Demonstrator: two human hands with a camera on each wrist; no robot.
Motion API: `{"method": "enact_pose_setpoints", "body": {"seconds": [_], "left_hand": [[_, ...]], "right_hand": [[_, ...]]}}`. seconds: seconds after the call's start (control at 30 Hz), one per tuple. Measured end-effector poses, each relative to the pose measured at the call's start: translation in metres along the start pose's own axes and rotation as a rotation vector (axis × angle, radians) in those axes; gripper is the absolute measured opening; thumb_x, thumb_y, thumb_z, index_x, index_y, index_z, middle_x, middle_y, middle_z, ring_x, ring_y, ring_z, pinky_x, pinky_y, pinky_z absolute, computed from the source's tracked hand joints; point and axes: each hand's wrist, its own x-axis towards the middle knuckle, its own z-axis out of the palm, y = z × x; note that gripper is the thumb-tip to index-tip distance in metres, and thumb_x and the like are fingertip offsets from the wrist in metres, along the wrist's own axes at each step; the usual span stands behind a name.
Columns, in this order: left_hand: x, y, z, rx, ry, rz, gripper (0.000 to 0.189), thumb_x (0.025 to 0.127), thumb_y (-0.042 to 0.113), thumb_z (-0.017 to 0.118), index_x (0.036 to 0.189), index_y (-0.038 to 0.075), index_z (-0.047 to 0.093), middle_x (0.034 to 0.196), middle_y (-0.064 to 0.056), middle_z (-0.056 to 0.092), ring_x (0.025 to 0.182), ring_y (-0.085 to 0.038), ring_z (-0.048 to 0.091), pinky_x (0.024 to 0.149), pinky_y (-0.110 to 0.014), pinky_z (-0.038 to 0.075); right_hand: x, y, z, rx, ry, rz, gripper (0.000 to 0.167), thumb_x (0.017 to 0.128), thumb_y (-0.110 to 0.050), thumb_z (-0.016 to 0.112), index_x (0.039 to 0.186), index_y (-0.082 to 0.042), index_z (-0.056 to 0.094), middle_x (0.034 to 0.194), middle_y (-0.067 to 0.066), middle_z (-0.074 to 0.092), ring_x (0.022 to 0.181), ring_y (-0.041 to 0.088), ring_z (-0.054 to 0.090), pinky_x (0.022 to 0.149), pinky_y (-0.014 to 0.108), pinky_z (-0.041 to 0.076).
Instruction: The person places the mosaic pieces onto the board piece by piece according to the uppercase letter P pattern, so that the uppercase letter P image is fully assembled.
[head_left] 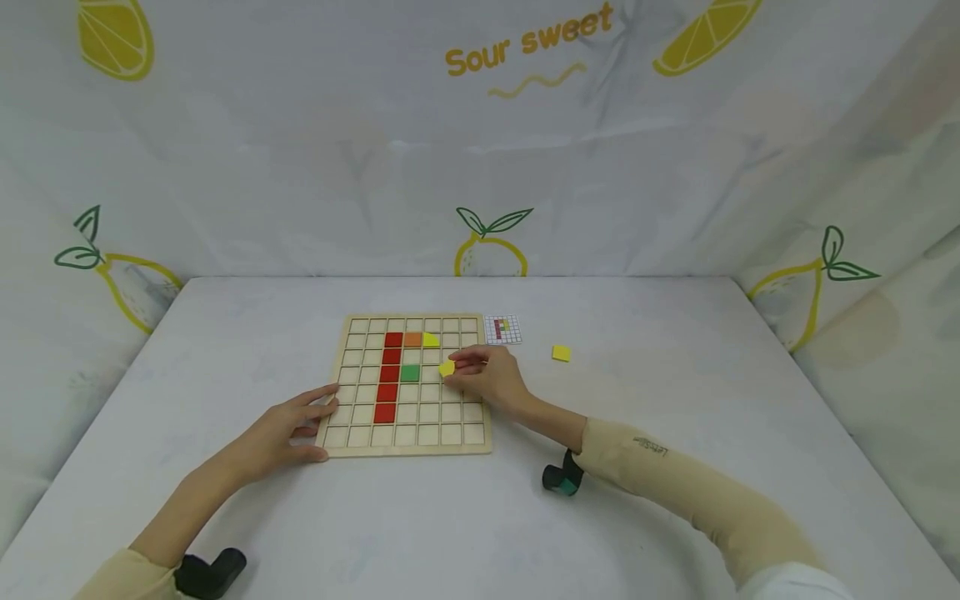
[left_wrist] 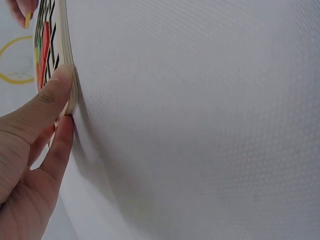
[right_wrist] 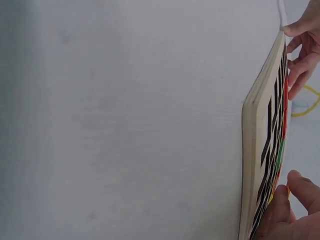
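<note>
A pale wooden grid board (head_left: 427, 436) lies on the white table. One column of it holds several red tiles (head_left: 389, 373), with an orange tile (head_left: 412, 339) and a yellow tile with a slanted side (head_left: 431, 340) beside the top one. A green tile (head_left: 410, 373) sits lower, to the right of the column. My right hand (head_left: 491, 379) pinches another yellow tile (head_left: 447, 367) between thumb and fingers over the board's right half. My left hand (head_left: 288, 429) rests against the board's left edge, thumb at the near corner (left_wrist: 62, 75).
A small printed pattern card (head_left: 502, 329) touches the board's far right side. One loose yellow tile (head_left: 561, 353) lies on the table to the right. A patterned white cloth (head_left: 300, 167) rises behind the table. Dark wrist devices (head_left: 562, 475) sit on both forearms.
</note>
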Motion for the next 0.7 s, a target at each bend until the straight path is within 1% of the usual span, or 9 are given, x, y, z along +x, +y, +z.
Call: {"method": "enact_pose_setpoints", "body": {"seconds": [0.13, 0.37, 0.5, 0.7], "left_hand": [[0.0, 0.0, 0.0, -0.005, -0.001, 0.01, 0.07, 0.074, 0.001, 0.079, 0.132, -0.017, 0.045, 0.148, -0.026, 0.032, 0.11, -0.039, 0.059, 0.085, -0.033, 0.058], [-0.001, 0.0, 0.001, -0.007, 0.004, -0.001, 0.069, 0.074, 0.002, 0.079, 0.132, -0.016, 0.047, 0.148, -0.025, 0.033, 0.112, -0.039, 0.058, 0.086, -0.033, 0.058], [-0.002, 0.0, 0.001, -0.008, 0.004, 0.005, 0.069, 0.074, 0.002, 0.079, 0.131, -0.016, 0.047, 0.147, -0.026, 0.033, 0.113, -0.04, 0.057, 0.086, -0.033, 0.057], [-0.002, -0.001, 0.0, -0.008, 0.007, 0.007, 0.069, 0.074, 0.002, 0.079, 0.132, -0.016, 0.047, 0.148, -0.025, 0.033, 0.113, -0.04, 0.057, 0.087, -0.033, 0.057]], "right_hand": [[0.004, 0.0, 0.006, -0.052, -0.005, -0.013, 0.029, 0.074, -0.005, 0.082, 0.1, -0.001, 0.072, 0.086, 0.007, 0.07, 0.076, 0.014, 0.068, 0.071, 0.021, 0.06], [0.008, -0.001, 0.013, -0.146, -0.01, -0.087, 0.026, 0.075, -0.007, 0.082, 0.097, 0.001, 0.071, 0.085, 0.008, 0.069, 0.073, 0.014, 0.068, 0.068, 0.02, 0.059], [0.011, -0.002, 0.016, -0.171, -0.016, -0.103, 0.026, 0.075, -0.008, 0.082, 0.097, 0.002, 0.071, 0.087, 0.009, 0.068, 0.07, 0.012, 0.065, 0.066, 0.018, 0.058], [0.013, -0.004, 0.019, -0.236, -0.014, -0.181, 0.026, 0.074, -0.008, 0.083, 0.094, 0.003, 0.07, 0.085, 0.01, 0.067, 0.067, 0.011, 0.059, 0.063, 0.015, 0.055]]}}
